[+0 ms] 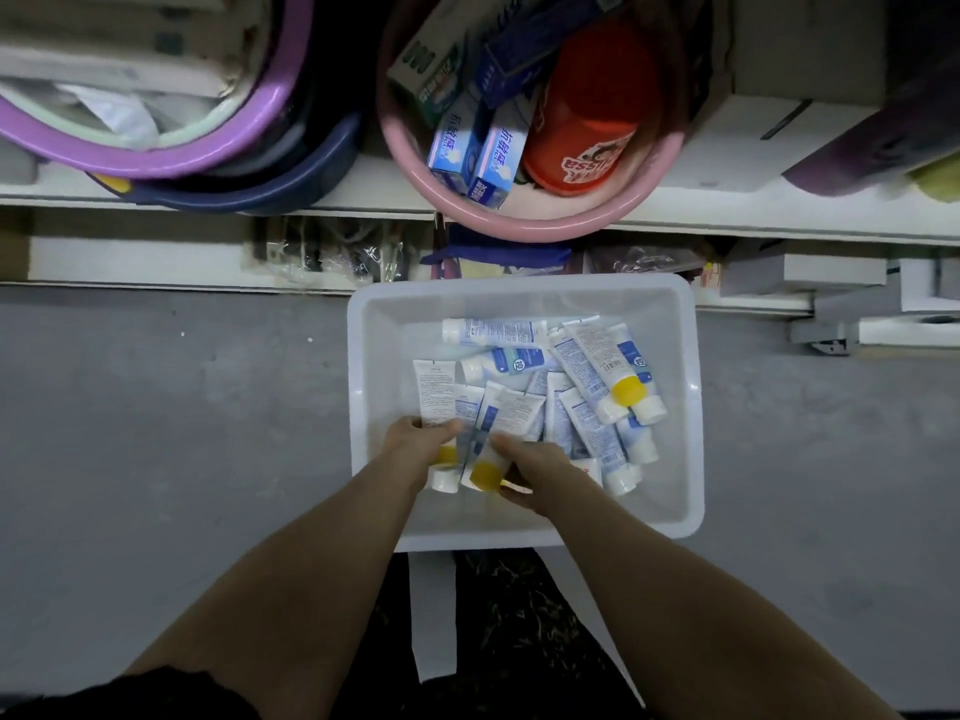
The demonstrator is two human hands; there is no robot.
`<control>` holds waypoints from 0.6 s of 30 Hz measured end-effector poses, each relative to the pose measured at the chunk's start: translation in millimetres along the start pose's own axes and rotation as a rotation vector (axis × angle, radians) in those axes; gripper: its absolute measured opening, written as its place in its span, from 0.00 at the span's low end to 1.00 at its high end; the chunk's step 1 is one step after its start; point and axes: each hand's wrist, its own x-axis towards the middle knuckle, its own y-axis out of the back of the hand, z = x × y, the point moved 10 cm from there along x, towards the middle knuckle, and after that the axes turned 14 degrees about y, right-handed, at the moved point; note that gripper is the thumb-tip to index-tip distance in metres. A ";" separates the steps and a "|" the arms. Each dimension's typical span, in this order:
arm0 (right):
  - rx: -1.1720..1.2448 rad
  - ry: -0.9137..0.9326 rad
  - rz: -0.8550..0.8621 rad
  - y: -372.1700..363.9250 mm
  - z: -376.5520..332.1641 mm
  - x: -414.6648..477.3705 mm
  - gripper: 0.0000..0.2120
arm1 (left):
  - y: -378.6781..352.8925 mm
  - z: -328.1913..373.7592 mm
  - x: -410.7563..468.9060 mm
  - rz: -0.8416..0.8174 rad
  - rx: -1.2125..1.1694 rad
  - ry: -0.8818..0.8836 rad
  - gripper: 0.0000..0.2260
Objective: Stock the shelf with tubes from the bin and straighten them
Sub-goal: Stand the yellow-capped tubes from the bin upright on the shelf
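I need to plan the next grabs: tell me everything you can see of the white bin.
The white bin is a rectangular, translucent-looking plastic tub with rounded corners and a rolled rim, upright on the grey floor before the shelf. It holds a loose pile of white-and-blue tubes, caps white or yellow. The left hand and right hand reach in over its near wall, each gripping tubes.

Grey floor (pixel 156 407), with a white plastic bin (pixel 519 287) set flat on it, just in front of the shelving. White shelf (pixel 779 220) beyond, carrying a pink basin (pixel 519 228) that overhangs the front edge, a stack of purple and dark blue basins (pixel 156 158) to the left, and a cardboard box (pixel 810 54) to the right. Lower ledge (pixel 130 262) beneath, with clear-wrapped packets (pixel 332 252) lying on it.
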 end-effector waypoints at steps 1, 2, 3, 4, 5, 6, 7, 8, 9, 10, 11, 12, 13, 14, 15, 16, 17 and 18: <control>0.002 0.009 -0.054 -0.5 -1.6 -4.4 0.18 | 0.7 -1.7 -4.5 -0.032 -0.045 0.002 0.15; 0.008 0.025 -0.096 -1.6 -5.8 -12.3 0.17 | 1.7 -2.4 -10.6 -0.064 -0.083 0.000 0.16; 0.010 0.044 -0.116 -2.6 -10.8 -20.3 0.17 | 3.1 -2.9 -18.9 -0.094 -0.110 -0.002 0.17; 0.027 0.061 -0.129 -4.6 -16.2 -29.1 0.16 | 5.4 -2.7 -26.7 -0.123 -0.136 -0.008 0.17; 0.038 0.078 -0.130 -6.6 -21.6 -37.5 0.16 | 8.6 -0.9 -34.1 -0.149 -0.168 -0.024 0.17; 0.046 0.101 -0.138 -9.9 -27.9 -46.7 0.15 | 13.1 2.0 -42.4 -0.169 -0.199 -0.045 0.15; 0.042 0.126 -0.144 -13.8 -34.6 -57.2 0.14 | 19.7 4.8 -52.3 -0.184 -0.226 -0.063 0.13; 0.043 0.155 -0.150 -18.3 -40.6 -66.5 0.14 | 27.4 7.6 -62.2 -0.197 -0.251 -0.081 0.11; 0.031 0.192 -0.152 -24.8 -48.8 -78.5 0.15 | 38.0 11.4 -72.0 -0.211 -0.279 -0.104 0.09; 0.022 0.224 -0.148 -29.5 -55.5 -85.5 0.15 | 45.7 16.5 -80.1 -0.232 -0.307 -0.123 0.07; 0.015 0.254 -0.147 -35.7 -62.6 -93.0 0.14 | 55.0 22.3 -87.8 -0.255 -0.337 -0.139 0.06; 0.002 0.295 -0.148 -45.0 -71.6 -103.5 0.14 | 69.4 27.5 -97.6 -0.269 -0.369 -0.160 0.06; -0.009 0.337 -0.153 -56.0 -80.7 -114.7 0.13 | 84.6 32.4 -105.4 -0.284 -0.396 -0.184 0.07; -0.017 0.381 -0.161 -67.7 -89.9 -124.8 0.14 | 100.5 37.7 -112.0 -0.297 -0.419 -0.215 0.10; -0.015 0.427 -0.176 -81.1 -99.1 -135.9 0.15 | 118.3 43.3 -119.7 -0.312 -0.446 -0.247 0.13; -0.016 0.474 -0.196 -96.3 -108.7 -149.4 0.16 | 139.4 48.7 -129.5 -0.321 -0.479 -0.284 0.15; -0.015 0.522 -0.212 -111.7 -118.1 -163.8 0.16 | 162.0 53.5 -139.6 -0.320 -0.497 -0.324 0.14; -0.013 0.565 -0.224 -127.7 -126.4 -178.9 0.16 | 185.5 57.9 -150.7 -0.314 -0.497 -0.367 0.12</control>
